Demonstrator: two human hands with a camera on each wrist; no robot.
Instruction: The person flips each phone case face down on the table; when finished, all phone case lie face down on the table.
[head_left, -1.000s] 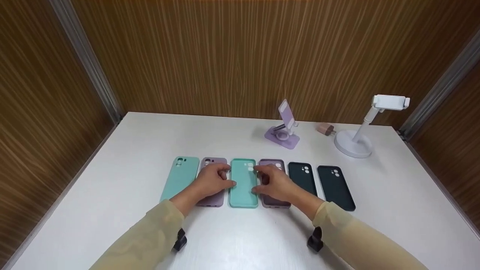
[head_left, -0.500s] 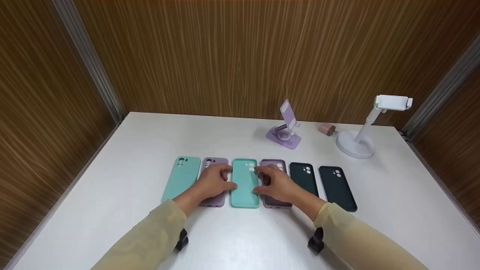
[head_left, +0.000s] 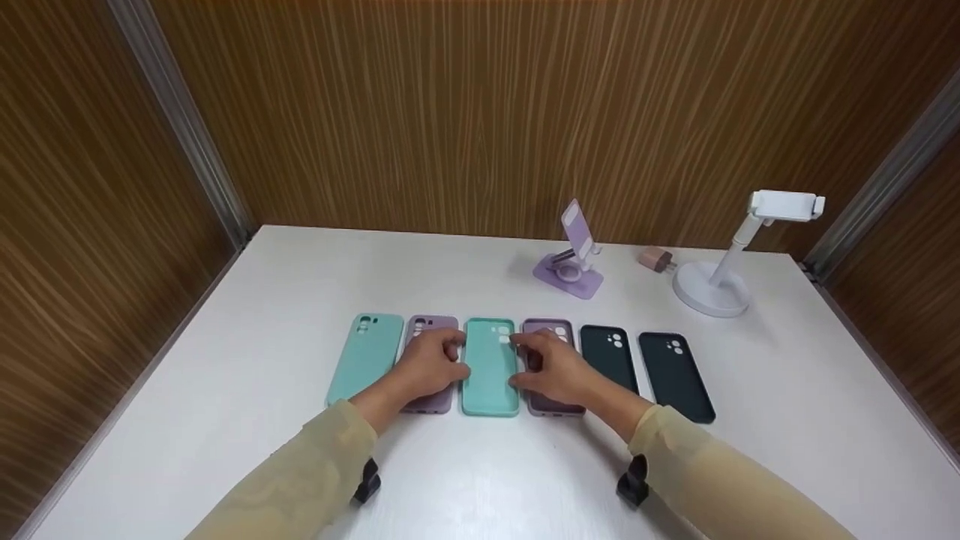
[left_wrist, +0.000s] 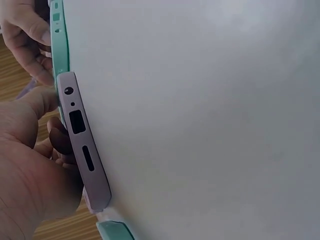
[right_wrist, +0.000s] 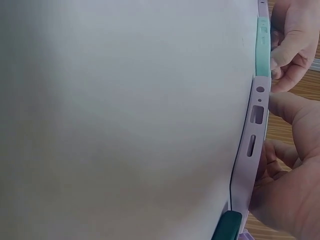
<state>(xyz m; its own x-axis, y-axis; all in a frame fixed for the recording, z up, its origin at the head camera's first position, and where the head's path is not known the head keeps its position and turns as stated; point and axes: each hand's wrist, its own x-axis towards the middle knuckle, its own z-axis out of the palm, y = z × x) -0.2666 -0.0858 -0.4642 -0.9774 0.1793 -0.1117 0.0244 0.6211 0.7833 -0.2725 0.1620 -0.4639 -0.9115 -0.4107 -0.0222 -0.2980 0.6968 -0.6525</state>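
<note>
A mint phone case [head_left: 489, 382] lies flat on the white table, its raised rim facing up. My left hand [head_left: 426, 364] is at its left edge, over a purple phone case [head_left: 429, 405]; thumb and index finger stand apart and touch the mint rim. My right hand [head_left: 561, 369] mirrors this at the right edge, above another purple phone case [head_left: 555, 407]. In the left wrist view, the near purple case shows its port holes and partly hides the fingers. The right wrist view likewise shows a purple case edge [right_wrist: 250, 145] before the bent fingers.
Another mint case [head_left: 367, 352] ends the row at left. Two dark cases [head_left: 609, 360] continue it to the right. Behind stand a purple phone stand [head_left: 576, 236], a pink charger plug [head_left: 655, 259] and a white phone stand [head_left: 711, 289]. Wood-grain panels [head_left: 420, 112] enclose the table.
The head view has shifted slightly. Both hands stay at the mint case, their thumb tips drawn back a little from over its rim. The cases keep their places.
</note>
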